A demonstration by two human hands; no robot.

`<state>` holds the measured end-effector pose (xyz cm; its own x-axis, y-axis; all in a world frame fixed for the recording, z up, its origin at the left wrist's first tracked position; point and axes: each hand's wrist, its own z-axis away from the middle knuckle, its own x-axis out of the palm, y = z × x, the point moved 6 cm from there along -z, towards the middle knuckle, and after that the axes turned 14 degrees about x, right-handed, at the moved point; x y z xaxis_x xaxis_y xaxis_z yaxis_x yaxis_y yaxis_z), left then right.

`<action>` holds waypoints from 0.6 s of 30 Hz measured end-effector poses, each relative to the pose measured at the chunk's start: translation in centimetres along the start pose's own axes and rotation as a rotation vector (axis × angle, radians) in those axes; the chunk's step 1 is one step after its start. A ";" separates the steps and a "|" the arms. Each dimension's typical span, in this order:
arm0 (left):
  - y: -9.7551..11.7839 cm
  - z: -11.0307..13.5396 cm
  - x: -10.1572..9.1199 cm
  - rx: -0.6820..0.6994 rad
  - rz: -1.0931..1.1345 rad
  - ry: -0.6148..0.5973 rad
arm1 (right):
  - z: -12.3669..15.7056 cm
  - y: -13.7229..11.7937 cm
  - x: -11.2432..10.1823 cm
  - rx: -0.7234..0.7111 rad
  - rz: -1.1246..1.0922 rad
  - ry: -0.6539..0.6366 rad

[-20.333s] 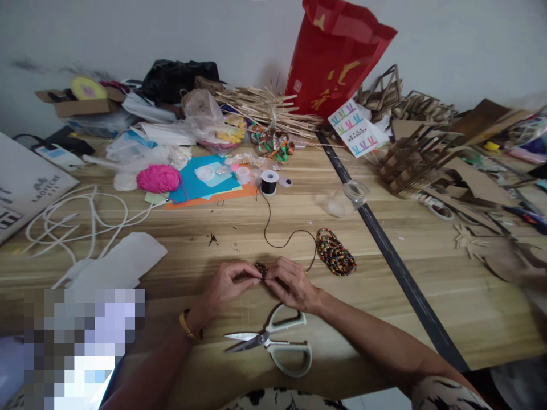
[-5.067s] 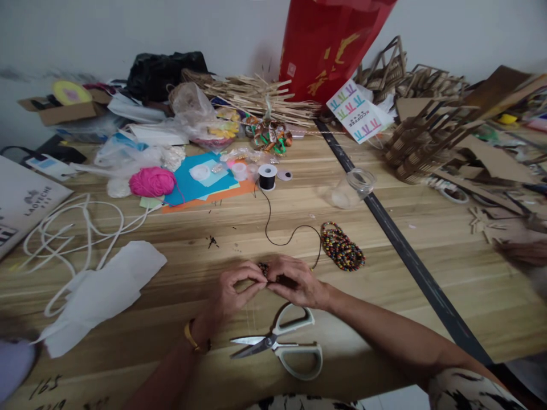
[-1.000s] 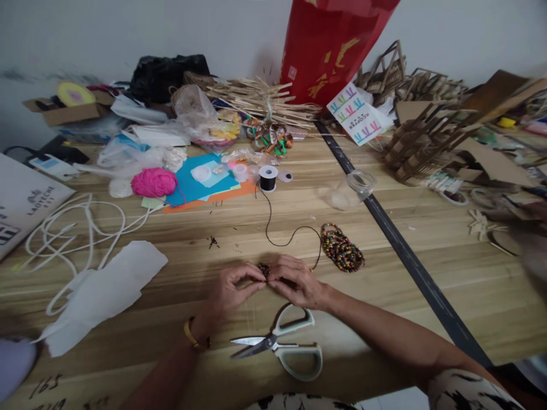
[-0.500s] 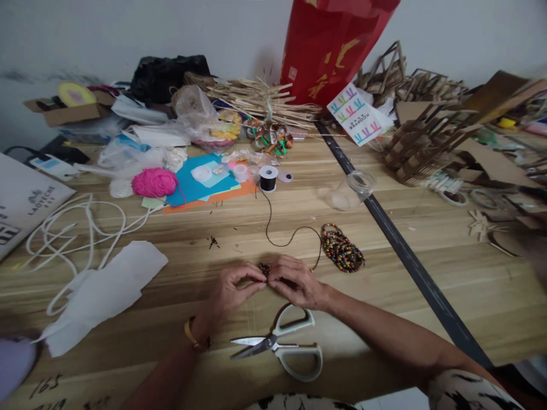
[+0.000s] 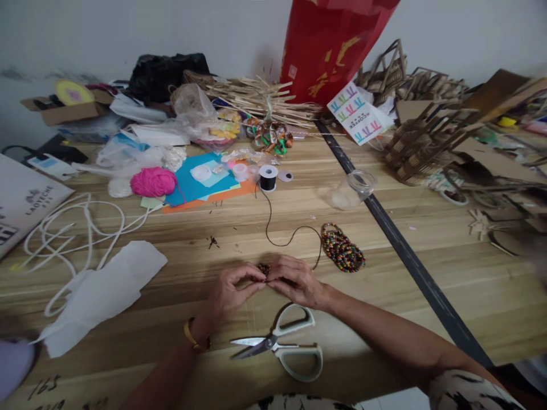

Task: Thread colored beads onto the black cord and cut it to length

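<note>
Beyond the scissors [image 5: 269,342], I see the left hand [image 5: 231,289] and right hand [image 5: 299,283] nearly touching, both with fingertips pinched together on beads [image 5: 264,268].

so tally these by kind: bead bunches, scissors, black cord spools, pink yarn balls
Bead bunches: 2 (small bunch between left hand and right hand, larger bunch to their right)
Scissors: 1
Black cord spool: 1
Pink yarn ball: 1
Total: 5
</note>
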<state>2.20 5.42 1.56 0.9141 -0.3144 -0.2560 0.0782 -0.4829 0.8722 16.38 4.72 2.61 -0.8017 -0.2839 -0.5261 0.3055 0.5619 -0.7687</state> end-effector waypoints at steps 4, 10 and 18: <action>-0.2 0.2 0.0 -0.051 -0.002 -0.004 | 0.0 0.1 0.0 0.015 -0.037 0.010; -0.1 0.2 0.0 -0.037 0.008 -0.006 | 0.0 0.2 0.0 0.044 -0.069 0.008; 0.3 -0.1 0.0 -0.018 0.013 0.001 | 0.0 0.0 0.1 0.011 -0.075 -0.020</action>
<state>2.26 5.37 1.83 0.9157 -0.3196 -0.2436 0.0730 -0.4637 0.8830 16.31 4.72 2.59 -0.8119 -0.3404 -0.4743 0.2509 0.5302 -0.8099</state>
